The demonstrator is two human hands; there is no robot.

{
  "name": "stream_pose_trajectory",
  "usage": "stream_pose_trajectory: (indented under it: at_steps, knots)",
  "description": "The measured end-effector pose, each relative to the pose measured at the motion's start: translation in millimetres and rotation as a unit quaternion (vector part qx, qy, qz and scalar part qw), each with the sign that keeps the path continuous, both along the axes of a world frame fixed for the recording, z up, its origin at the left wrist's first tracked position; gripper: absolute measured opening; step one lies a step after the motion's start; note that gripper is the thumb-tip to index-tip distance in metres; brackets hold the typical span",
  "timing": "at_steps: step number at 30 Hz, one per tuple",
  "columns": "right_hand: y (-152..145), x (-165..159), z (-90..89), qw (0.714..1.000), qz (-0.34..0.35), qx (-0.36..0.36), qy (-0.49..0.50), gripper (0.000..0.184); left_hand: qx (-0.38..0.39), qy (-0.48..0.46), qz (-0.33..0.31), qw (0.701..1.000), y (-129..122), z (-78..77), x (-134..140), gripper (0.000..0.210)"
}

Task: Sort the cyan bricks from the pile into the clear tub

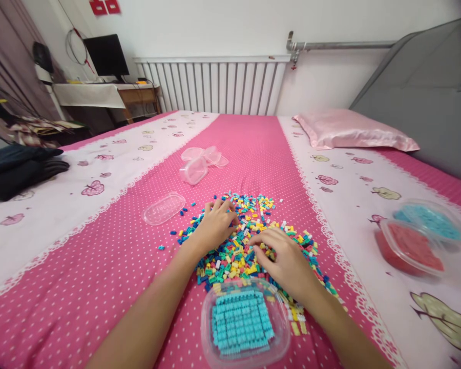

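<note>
A loose pile of small building bricks (234, 266) in blue, green, yellow, white and red lies spread on the bed. My left hand (217, 223) rests over the pile's left side, fingers bent and somewhat apart, with no brick visible in it. On the right side, my right hand (282, 251) has its thumb and index fingertips close together at the bricks; anything between them is too small to make out. Just in front of me stands a clear plastic tub (207, 338) holding light-blue bricks (241, 322) packed in neat rows.
To the right sit a tub of red pieces (411, 248) and a tub of light-blue pieces (432, 220). A clear lid (164, 208) lies left of the pile, with more clear containers (195, 170) beyond. A pink pillow (355, 129) and dark clothing (21, 169) flank the bed.
</note>
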State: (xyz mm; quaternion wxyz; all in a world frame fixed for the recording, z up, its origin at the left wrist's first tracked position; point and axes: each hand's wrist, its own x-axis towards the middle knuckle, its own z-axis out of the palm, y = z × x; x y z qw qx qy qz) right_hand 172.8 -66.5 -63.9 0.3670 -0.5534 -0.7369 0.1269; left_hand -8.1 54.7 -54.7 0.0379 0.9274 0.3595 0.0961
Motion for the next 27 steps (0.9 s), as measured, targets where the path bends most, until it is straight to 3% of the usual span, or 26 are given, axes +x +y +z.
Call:
stream_pose_trajectory:
  at_steps: [8,16,27]
  knots:
    - [0.0,1.2,-1.1,1.0,-0.01,-0.002,-0.003,0.015,-0.03,-0.042,-0.011,0.999,2.9,1.8,-1.0,0.011]
    - [0.0,1.0,-0.7,1.0,-0.009,-0.011,-0.007,0.018,-0.056,-0.027,-0.048,0.997,-2.7,7.1,2.6,0.02]
    - [1.0,2.1,-3.9,1.0,-0.031,-0.008,-0.001,0.019,-0.066,-0.018,-0.054,0.996,-0.2,8.5,1.2,0.012]
